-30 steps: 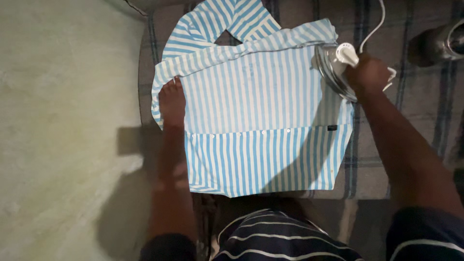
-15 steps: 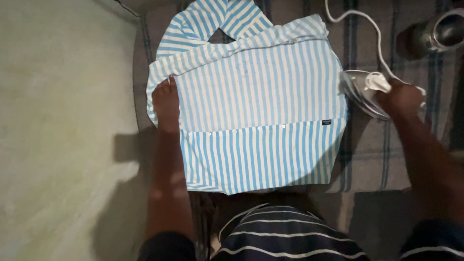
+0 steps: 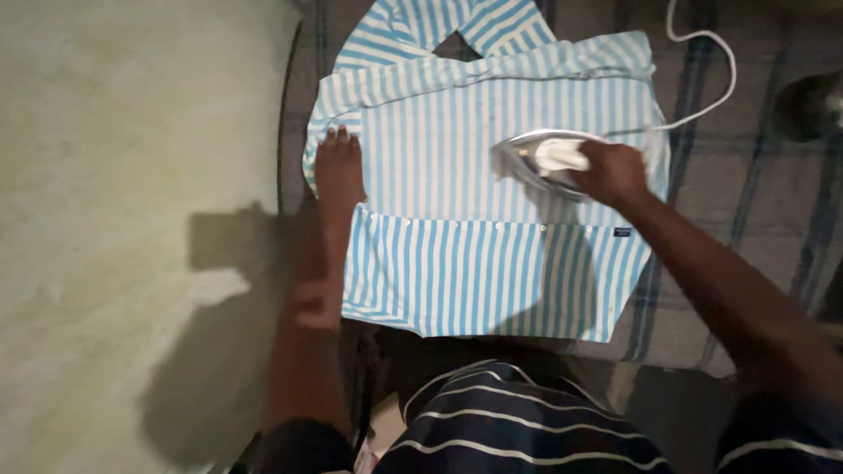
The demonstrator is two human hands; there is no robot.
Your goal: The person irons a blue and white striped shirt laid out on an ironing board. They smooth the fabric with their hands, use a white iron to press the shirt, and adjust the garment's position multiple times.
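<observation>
Fingers [image 3: 606,167] of your right hand [image 3: 615,173] wrap the handle of the iron [image 3: 544,158], which sits on the middle of the blue-and-white striped shirt [image 3: 457,263]. Your left hand [image 3: 339,165] lies flat, fingers spread slightly, on the shirt's left edge. Beneath it lies a plaid blanket [image 3: 755,211], the white cord [image 3: 711,70] looping across.

Looks like somebody's home to me — an ordinary living space, not a laundry shop. There's no ironing board; a grey plaid blanket [image 3: 702,202] is spread out as the pad, with a blue-and-white striped shirt [image 3: 474,193] laid flat on it and a plain household iron [image 3: 544,162] with a white cord [image 3: 702,79] on top. Bare, pale green concrete-looking floor [image 3: 132,219] beside it, dim indoor light — pretty domestic setup overall.
</observation>
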